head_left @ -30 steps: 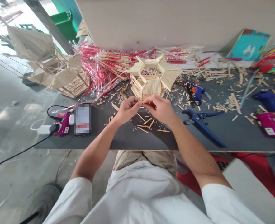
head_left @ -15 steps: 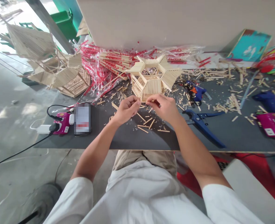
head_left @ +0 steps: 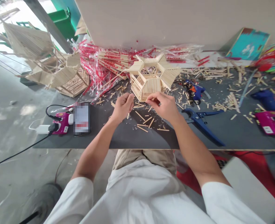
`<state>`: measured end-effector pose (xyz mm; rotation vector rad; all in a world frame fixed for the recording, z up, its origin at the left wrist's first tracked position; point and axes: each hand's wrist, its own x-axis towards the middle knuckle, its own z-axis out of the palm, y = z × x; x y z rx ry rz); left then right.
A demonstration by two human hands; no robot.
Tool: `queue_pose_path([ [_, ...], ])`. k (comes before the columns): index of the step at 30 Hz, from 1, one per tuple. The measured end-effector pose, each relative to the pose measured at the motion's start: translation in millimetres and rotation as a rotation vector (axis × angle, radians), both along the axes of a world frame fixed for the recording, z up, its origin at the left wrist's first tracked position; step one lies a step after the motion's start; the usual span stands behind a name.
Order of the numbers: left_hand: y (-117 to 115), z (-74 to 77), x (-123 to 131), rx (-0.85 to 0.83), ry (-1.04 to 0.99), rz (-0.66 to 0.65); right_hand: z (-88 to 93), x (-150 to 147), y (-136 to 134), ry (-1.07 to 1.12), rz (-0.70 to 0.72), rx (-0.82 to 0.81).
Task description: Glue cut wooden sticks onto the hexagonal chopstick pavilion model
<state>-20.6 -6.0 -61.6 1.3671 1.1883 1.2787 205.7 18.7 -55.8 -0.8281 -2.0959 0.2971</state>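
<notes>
Stick model point(head_left: 153, 85), upper centre, widest sideways, just beyond right hand point(head_left: 163, 105), nearer than left hand point(head_left: 122, 107). Fingers curled narrow; cannot tell whether holding anything.

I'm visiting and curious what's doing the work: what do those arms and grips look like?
These are a person's: the left grip and right grip are bare hands, no gloves or watch visible. The forearms are uncovered too, below white short sleeves. No cables or markings show.

Gap between hands point(head_left: 122, 107) point(head_left: 164, 106), stick model point(head_left: 153, 84) blocking beyond
</notes>
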Motion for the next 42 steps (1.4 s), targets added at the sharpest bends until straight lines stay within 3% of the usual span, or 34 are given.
queue_pose_path([
  [7,10,-7.6,-4,-0.113,-0.108,0.202,-0.5,-1,0,-0.002,-0.011,-0.001],
  [17,-6,-5.7,6,0.151,0.183,-0.009,0.6,-6,-3,0.069,-0.038,0.030],
  [21,-10,-3.9,11,0.178,0.213,-0.051,1.0,-14,-4,0.166,-0.051,-0.101],
  [25,-7,-3.3,13,0.150,0.163,-0.029,4.2,-22,-4,0.300,-0.064,-0.234],
  [32,0,4.6,24,0.050,-0.116,-0.029,14.9,-26,1,0.216,-0.164,-0.014],
  [42,0,5.2,23,0.022,-0.177,-0.056,13.8,-35,5,0.158,-0.147,-0.002],
])
